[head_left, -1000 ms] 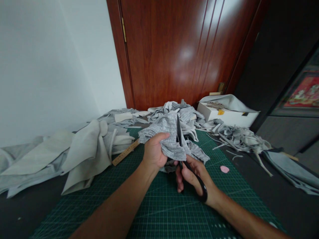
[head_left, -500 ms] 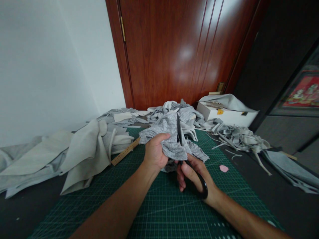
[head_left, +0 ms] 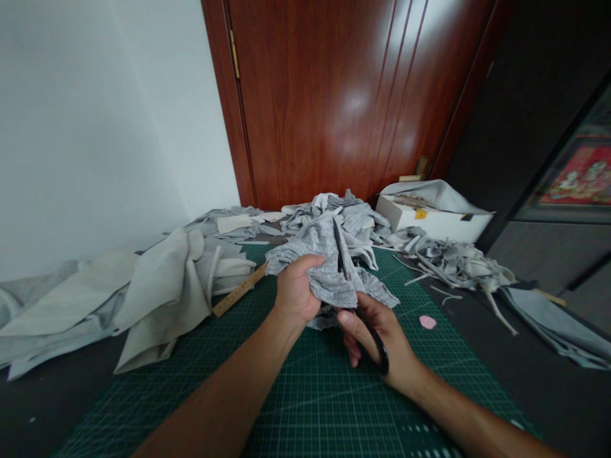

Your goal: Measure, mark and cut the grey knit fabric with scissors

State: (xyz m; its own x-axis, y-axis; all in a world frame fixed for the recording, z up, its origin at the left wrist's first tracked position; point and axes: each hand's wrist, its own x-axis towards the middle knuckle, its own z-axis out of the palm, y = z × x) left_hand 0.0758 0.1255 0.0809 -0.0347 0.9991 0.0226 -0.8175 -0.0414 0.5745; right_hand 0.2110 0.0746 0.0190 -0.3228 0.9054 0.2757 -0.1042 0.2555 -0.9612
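The left hand (head_left: 296, 296) grips the cloth (head_left: 312, 245), which hangs above a green gridded mat (head_left: 324, 397) on a dark table (head_left: 62, 401). The right hand (head_left: 382, 334) holds the scissors (head_left: 340, 251), blades up against the cloth. Left of the hands lie a ruler (head_left: 238, 291) and pale fabric (head_left: 157, 292); right of them, a pink piece (head_left: 428, 322) and a tangle of strips (head_left: 458, 262). Beyond the hands are a white box (head_left: 434, 226), a reddish wooden door (head_left: 319, 95) and, to its left, a white wall (head_left: 95, 114).
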